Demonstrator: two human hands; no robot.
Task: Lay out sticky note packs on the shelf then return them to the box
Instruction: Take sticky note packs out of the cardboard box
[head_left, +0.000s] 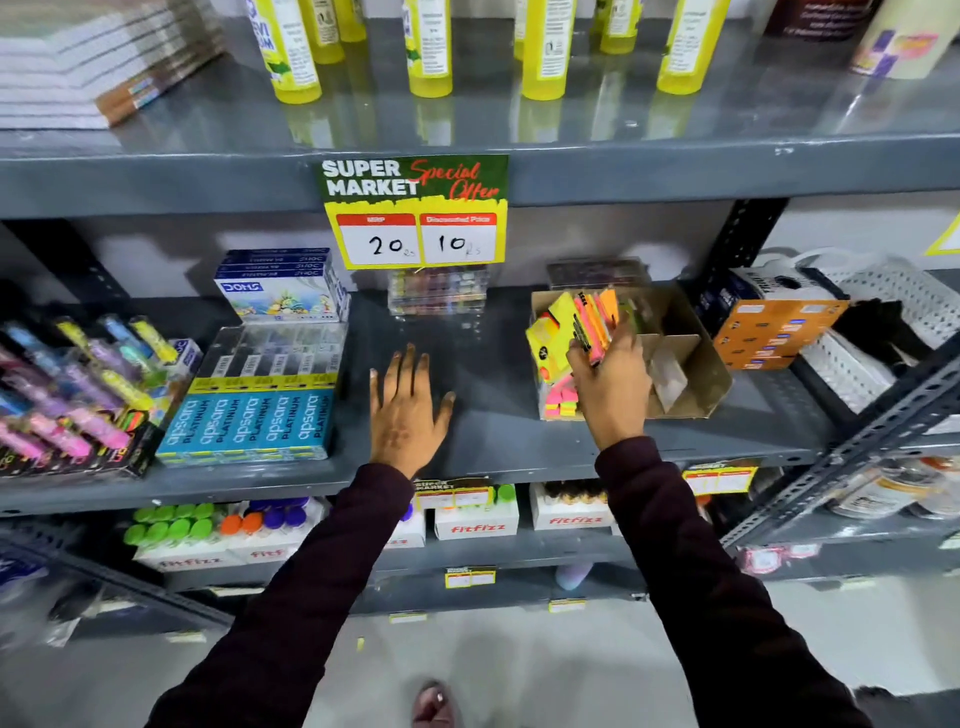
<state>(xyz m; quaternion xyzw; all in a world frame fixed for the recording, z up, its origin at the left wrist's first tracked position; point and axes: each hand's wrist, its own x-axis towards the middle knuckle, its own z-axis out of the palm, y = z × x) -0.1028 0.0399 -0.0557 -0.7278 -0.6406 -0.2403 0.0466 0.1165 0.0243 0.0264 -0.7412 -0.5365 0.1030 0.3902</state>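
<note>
A brown cardboard box (691, 358) with inner dividers stands on the grey middle shelf (498, 431), right of centre. Neon sticky note packs (550, 332), yellow, pink and orange, fill its left side. My right hand (610, 379) is over the box's left part, shut on a few upright packs (597, 325). My left hand (408, 405) lies flat and open on the bare shelf, left of the box, holding nothing.
Blue Apsara pencil boxes (249, 421) and Doms boxes (283, 291) sit to the left, with highlighter packs (78, 395) further left. A clear case (439, 291) stands at the back. An orange box (763, 332) and white basket (883, 322) lie right. A price sign (415, 213) hangs above.
</note>
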